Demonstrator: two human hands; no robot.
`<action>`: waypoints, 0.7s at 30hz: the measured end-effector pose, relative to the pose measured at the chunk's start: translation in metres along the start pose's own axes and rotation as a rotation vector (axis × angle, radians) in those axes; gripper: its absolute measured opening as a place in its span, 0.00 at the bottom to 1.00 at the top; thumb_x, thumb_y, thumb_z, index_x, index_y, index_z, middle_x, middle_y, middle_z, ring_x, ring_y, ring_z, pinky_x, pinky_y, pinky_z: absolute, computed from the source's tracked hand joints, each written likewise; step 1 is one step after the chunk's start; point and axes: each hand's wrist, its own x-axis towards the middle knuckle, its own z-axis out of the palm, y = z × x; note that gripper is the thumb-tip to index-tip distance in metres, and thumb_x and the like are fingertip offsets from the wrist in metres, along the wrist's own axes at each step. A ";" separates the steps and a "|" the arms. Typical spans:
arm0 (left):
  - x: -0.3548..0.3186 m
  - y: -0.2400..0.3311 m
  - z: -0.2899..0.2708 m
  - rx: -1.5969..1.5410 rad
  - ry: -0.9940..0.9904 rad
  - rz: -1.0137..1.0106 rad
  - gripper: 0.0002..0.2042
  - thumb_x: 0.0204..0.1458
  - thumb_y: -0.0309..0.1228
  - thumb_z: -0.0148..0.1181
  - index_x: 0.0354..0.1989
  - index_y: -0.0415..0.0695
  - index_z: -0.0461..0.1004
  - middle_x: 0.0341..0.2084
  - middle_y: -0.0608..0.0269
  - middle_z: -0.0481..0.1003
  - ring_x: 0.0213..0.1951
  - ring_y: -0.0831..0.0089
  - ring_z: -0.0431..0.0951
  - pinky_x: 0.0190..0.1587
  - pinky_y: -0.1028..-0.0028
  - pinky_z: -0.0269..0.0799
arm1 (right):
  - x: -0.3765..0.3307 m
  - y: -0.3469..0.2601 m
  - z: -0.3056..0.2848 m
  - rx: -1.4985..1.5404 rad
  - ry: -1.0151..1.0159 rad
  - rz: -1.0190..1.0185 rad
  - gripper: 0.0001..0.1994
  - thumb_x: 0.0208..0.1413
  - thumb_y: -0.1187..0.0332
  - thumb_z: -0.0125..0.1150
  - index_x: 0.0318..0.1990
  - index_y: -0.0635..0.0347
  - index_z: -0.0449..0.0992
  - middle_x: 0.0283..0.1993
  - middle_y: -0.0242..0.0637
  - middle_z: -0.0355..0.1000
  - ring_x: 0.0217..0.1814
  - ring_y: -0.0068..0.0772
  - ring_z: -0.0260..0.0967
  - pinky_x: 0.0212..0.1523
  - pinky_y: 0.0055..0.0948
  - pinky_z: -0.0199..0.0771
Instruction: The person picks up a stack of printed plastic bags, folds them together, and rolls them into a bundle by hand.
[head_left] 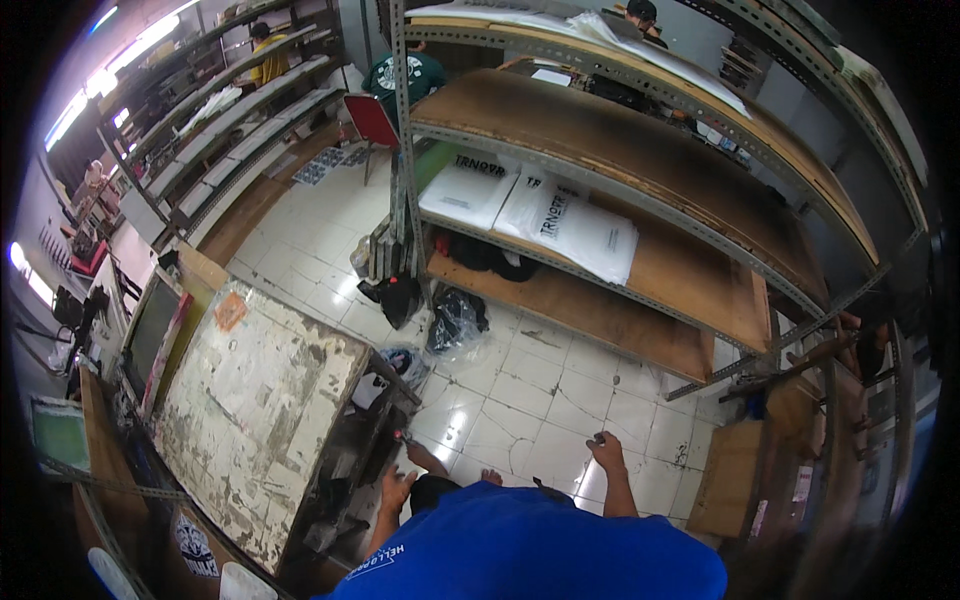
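Head view: a small dark object, too tiny to identify, sits at the fingertips of the curled right hand; the left hand, well apart, hangs loosely open beside a scuffed table, white packages shelved ahead.

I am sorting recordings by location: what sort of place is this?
Likely a screen-printing workshop: a stained worktable, what looks like a framed printing screen beside it, and white plastic packages on a shelf.

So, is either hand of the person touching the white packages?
No, the white packages lie on the shelf, apart from the left hand and right hand.
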 end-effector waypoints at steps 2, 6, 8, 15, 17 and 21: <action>-0.023 -0.013 -0.010 0.060 0.139 -0.198 0.40 0.46 0.40 0.73 0.66 0.36 0.61 0.58 0.41 0.69 0.60 0.54 0.71 0.60 0.62 0.67 | 0.006 -0.022 -0.007 0.023 -0.125 0.023 0.27 0.48 0.55 0.70 0.51 0.65 0.76 0.43 0.48 0.78 0.46 0.41 0.76 0.50 0.35 0.75; -0.046 -0.033 -0.030 0.075 0.178 -0.415 0.39 0.47 0.41 0.72 0.65 0.38 0.62 0.58 0.43 0.70 0.59 0.55 0.71 0.59 0.62 0.67 | 0.028 -0.114 -0.061 -0.003 -0.280 -0.066 0.31 0.50 0.49 0.69 0.54 0.65 0.75 0.44 0.48 0.79 0.46 0.41 0.76 0.50 0.34 0.74; -0.035 -0.028 -0.032 0.077 0.165 -0.485 0.38 0.47 0.41 0.71 0.65 0.38 0.63 0.58 0.44 0.70 0.59 0.55 0.71 0.59 0.61 0.67 | 0.047 -0.174 -0.101 -0.046 -0.225 -0.244 0.33 0.49 0.48 0.70 0.55 0.66 0.75 0.43 0.48 0.79 0.44 0.39 0.77 0.49 0.34 0.75; 0.064 0.018 -0.027 0.004 0.138 -0.505 0.35 0.49 0.42 0.69 0.63 0.41 0.65 0.58 0.48 0.70 0.59 0.56 0.71 0.58 0.60 0.67 | 0.037 -0.491 -0.282 0.215 0.394 -0.884 0.32 0.47 0.63 0.70 0.61 0.61 0.68 0.46 0.45 0.76 0.42 0.37 0.77 0.44 0.34 0.76; 0.097 0.040 -0.031 -0.026 0.137 -0.475 0.34 0.49 0.42 0.68 0.63 0.41 0.65 0.58 0.49 0.70 0.58 0.57 0.71 0.57 0.60 0.67 | 0.063 -0.569 -0.313 0.203 0.678 -1.036 0.31 0.49 0.62 0.69 0.60 0.62 0.68 0.49 0.47 0.75 0.46 0.40 0.76 0.45 0.36 0.75; 0.176 0.102 -0.026 -0.055 0.059 -0.366 0.32 0.50 0.43 0.67 0.62 0.43 0.66 0.58 0.51 0.71 0.58 0.57 0.71 0.57 0.59 0.67 | 0.146 -0.707 -0.406 -0.296 1.173 -0.940 0.33 0.51 0.51 0.65 0.59 0.64 0.69 0.56 0.51 0.72 0.58 0.48 0.71 0.53 0.48 0.72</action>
